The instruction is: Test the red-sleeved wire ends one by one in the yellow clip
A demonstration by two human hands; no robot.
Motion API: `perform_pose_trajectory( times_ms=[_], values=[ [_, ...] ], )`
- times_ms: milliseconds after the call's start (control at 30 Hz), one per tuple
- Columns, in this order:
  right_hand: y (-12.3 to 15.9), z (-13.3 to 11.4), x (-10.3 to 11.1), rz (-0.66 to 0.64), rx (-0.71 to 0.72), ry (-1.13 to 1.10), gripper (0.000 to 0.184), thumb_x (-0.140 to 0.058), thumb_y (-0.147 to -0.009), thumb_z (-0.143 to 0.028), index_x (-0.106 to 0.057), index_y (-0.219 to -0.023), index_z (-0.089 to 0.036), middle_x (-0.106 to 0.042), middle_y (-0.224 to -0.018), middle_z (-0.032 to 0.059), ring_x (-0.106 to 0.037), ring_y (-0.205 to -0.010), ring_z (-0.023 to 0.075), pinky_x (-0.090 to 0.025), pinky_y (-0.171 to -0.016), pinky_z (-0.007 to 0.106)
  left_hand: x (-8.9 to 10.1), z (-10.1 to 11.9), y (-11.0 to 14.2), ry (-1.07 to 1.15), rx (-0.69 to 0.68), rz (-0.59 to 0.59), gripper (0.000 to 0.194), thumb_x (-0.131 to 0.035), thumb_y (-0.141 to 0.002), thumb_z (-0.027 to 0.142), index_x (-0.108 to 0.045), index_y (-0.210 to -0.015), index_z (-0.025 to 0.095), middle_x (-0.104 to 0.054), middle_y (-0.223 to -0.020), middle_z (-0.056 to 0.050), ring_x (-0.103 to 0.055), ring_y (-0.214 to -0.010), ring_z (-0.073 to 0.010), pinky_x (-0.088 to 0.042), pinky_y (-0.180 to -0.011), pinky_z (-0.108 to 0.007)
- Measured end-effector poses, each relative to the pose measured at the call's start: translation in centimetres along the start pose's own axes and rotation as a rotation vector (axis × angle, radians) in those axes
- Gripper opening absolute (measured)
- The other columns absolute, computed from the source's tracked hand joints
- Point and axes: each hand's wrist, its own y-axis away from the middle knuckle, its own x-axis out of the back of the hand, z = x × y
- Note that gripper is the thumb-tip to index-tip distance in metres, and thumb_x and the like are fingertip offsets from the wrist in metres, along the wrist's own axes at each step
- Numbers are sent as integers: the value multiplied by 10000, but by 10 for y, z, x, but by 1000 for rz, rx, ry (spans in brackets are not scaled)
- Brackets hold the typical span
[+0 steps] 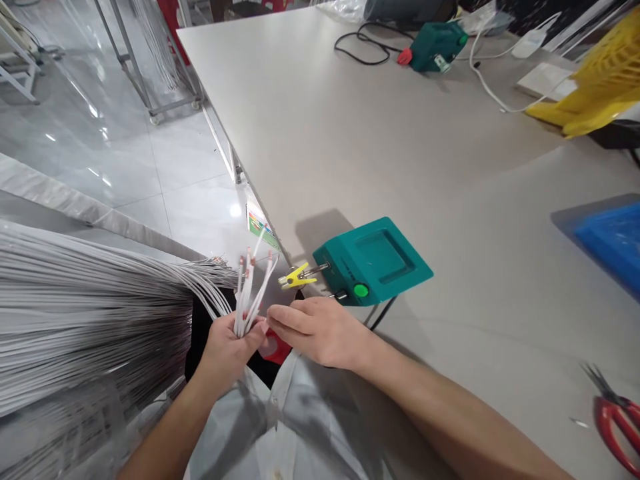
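Observation:
A small bundle of white wires point(246, 300) with copper-coloured ends pointing up is gripped in my left hand point(227, 350). Beside it, my right hand point(325, 333) has its fingers pinched together close to the left thumb; whatever they hold, if anything, is hidden. Just beyond the right hand, a teal box point(357, 267) with a recessed tray top and a green button sits at the table edge. A yellow clip point(299, 274) is attached to a metal post on its left side. The wires run left into a large mass of white wires point(100, 313).
The grey table point(360, 147) stretches ahead and right. On it lie red-handled scissors point(617, 413), a blue tray point(613, 243), a yellow basket point(600, 80) and another green box point(437, 47) with a black cable. A wheeled metal frame point(145, 80) stands on the floor.

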Motion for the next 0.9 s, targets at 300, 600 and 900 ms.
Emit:
perform_pose_trajectory(
  times_ms=[300, 600, 900],
  values=[
    [2, -2, -5, 205, -349, -277, 119, -499, -837, -134, -598, -901, -154, -658, -892, 78, -625, -806, 139, -528, -648, 236, 3, 2, 0, 90, -43, 181, 192, -693, -679, 318, -652, -661, 132, -604, -541, 5, -434, -417, -61, -318, -389, -180],
    [-7, -3, -1, -9, -490, -695, 131, -545, -828, -209, -625, -929, -185, -632, -992, 72, -609, -862, 147, -515, -709, 262, 2, 7, 3, -30, -130, 77, 113, -682, -679, 248, -695, -702, 139, -667, -646, -29, -571, -604, -138, -467, -582, -242],
    [-15, -9, -5, 153, -718, -1131, 70, -604, -781, -171, -658, -740, -153, -628, -755, 37, -589, -688, 106, -493, -618, 215, 6, -4, 3, 254, -128, -53, 90, -691, -701, 229, -668, -669, 148, -530, -543, 26, -406, -482, -58, -313, -442, -186]
  ],
)
